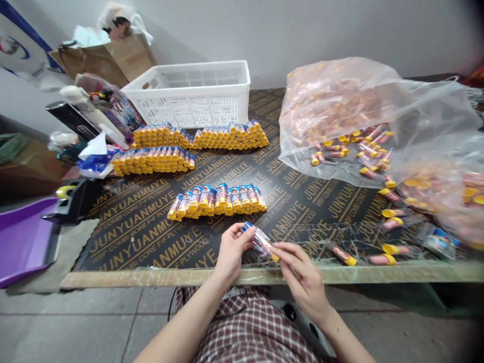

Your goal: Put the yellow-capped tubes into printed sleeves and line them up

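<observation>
Between my two hands, above the table's front edge, is a small clear tube (261, 239) with a blue upper end and a yellow cap at the lower end. My left hand (233, 248) pinches its blue end between thumb and fingers. At the yellow end, the fingers of my right hand (300, 269) close on the tube. The tube is tilted, its yellow end down to the right. Just beyond my hands lies a row of stacked tubes (219, 200) with blue wrapping and yellow caps.
More stacked tubes (153, 160) lie farther back, before a white plastic basket (196, 101). At right, a clear plastic bag (333, 96) spills yellow-capped tubes (372, 151). Loose tubes (342, 253) lie near the front edge. A purple dustpan (28, 242) is at far left.
</observation>
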Motion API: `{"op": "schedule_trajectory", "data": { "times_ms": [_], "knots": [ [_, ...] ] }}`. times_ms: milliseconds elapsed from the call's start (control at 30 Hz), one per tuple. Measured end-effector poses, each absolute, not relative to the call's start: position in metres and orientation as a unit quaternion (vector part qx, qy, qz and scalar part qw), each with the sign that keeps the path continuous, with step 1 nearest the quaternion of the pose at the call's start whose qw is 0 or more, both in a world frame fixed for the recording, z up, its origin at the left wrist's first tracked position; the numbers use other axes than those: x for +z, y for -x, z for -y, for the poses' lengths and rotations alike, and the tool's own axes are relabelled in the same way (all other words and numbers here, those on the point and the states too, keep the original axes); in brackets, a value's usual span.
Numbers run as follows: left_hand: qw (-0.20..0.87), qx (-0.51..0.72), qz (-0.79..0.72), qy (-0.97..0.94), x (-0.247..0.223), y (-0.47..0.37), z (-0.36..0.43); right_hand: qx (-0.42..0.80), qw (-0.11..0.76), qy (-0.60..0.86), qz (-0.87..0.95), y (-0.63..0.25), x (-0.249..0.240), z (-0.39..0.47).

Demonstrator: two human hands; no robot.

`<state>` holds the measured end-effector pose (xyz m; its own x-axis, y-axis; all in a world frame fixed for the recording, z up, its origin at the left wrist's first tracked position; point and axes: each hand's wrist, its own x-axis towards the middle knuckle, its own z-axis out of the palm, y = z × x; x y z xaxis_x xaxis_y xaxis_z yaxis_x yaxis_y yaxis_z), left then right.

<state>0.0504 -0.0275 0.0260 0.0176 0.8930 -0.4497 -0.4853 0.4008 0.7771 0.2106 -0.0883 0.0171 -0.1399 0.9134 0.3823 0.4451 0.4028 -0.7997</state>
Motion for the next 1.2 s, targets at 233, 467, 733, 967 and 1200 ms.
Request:
{"op": "schedule_trajectory", "data": {
  "times_ms": [233, 467, 733, 967, 1200],
  "knots": [
    [0.759, 0.404, -0.463, -0.214, 0.037, -0.051, 0.037, 0.229, 0.430, 0.486, 0.725, -0.214, 0.012, 0.083],
    [0.788, 0.337, -0.458, -0.237, 0.038, -0.058, 0.049, 0.314, 0.403, 0.428, 0.745, -0.216, 0.018, 0.081],
    [0.791, 0.323, -0.460, -0.241, 0.037, -0.057, 0.052, 0.344, 0.435, 0.419, 0.719, -0.213, 0.010, 0.085],
    [0.790, 0.324, -0.464, -0.238, 0.041, -0.059, 0.053, 0.347, 0.449, 0.411, 0.713, -0.212, 0.009, 0.085],
    [0.791, 0.332, -0.459, -0.232, 0.041, -0.057, 0.052, 0.347, 0.462, 0.405, 0.709, -0.211, 0.007, 0.084]
  ]
}}
